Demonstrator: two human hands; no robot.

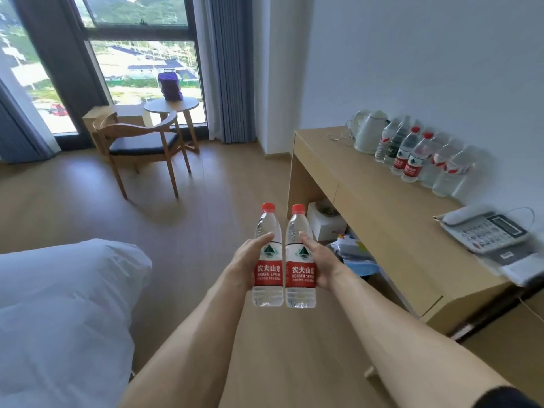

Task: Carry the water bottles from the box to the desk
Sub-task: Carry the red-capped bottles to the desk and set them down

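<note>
- Out over the wood floor point(206, 231), between the bed point(59, 304) and the desk point(382, 207), two water bottles are held up side by side, both upright and pretty much touching.
- Left bottle point(267, 260) and right bottle point(300, 263) look identical: clear plastic, full of water, red screw caps, red wrap labels with white Chinese characters, "NONGFU SPRING" and a little green mountain logo.
- Left hand point(245, 260) grips the left bottle from its outer side, fingers wrapped behind the label, thumb lying along the front up near the shoulder.
- Right hand point(319, 260) mirrors that on the right bottle: thumb up the front edge, the rest of the fingers curled around the back, out of view.
- Both forearms are bare and stretched forward, angling in toward each other; a dark sleeve edge shows at the bottom right corner.
- On the desk, a row of water bottles point(412, 157) already stands against the wall point(412, 54), just beside a white electric kettle point(369, 134). The far ones are blurry.
- Nearer on the desk sits a white phone point(482, 231).
- By the window point(141, 69): a wooden armchair point(141, 142) and a round side table point(172, 106) with a purple thing on it.
</note>
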